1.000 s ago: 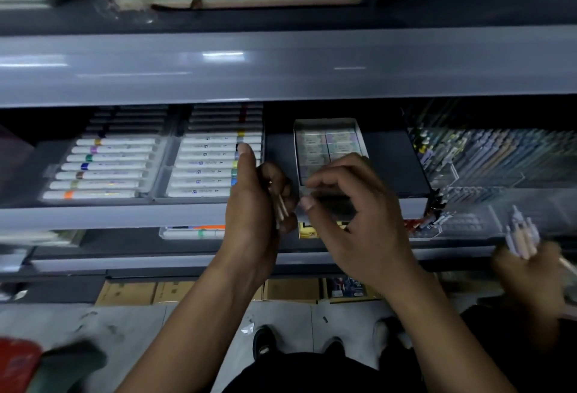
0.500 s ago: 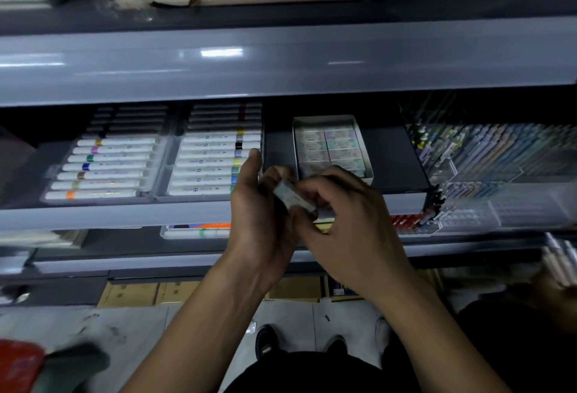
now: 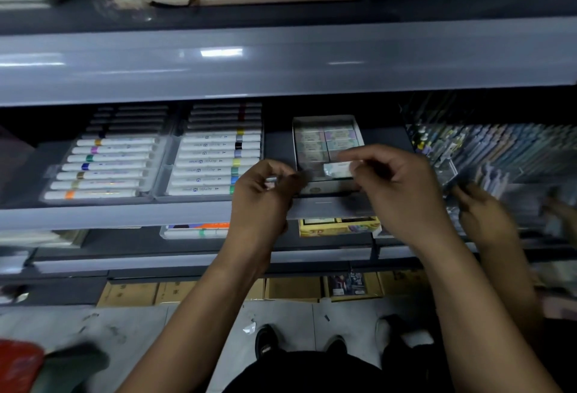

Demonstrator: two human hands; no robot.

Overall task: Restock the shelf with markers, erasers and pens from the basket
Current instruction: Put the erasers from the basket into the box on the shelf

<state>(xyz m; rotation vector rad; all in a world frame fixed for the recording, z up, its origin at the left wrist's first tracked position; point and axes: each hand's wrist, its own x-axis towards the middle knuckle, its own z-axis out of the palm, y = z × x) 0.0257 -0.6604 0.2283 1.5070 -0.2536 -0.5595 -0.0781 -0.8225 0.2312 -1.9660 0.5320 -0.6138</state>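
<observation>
An open grey eraser box [image 3: 324,118] sits on the middle shelf, with wrapped erasers in two rows. My right hand [image 3: 399,192] pinches one wrapped eraser [image 3: 337,169] over the box's front right corner. Just left of the box, my left hand [image 3: 262,195] has its fingers curled shut on small pale pieces [image 3: 272,179] that look like erasers, mostly hidden by the fingers. Two clear trays of white markers [image 3: 106,167] [image 3: 215,161] lie to the left on the same shelf. A rack of pens [image 3: 505,152] stands at the right, blurred.
Another person's hand [image 3: 484,214] reaches in by the pen rack at the right. A wide grey shelf edge [image 3: 281,61] overhangs above. Below are a lower shelf with a yellow box [image 3: 340,227], cardboard boxes on the floor, and something red [image 3: 18,364] at bottom left.
My hands were together in front of the shelf; now they have parted, and my right hand has carried one eraser up to the box. The other person's hand has risen toward the pens.
</observation>
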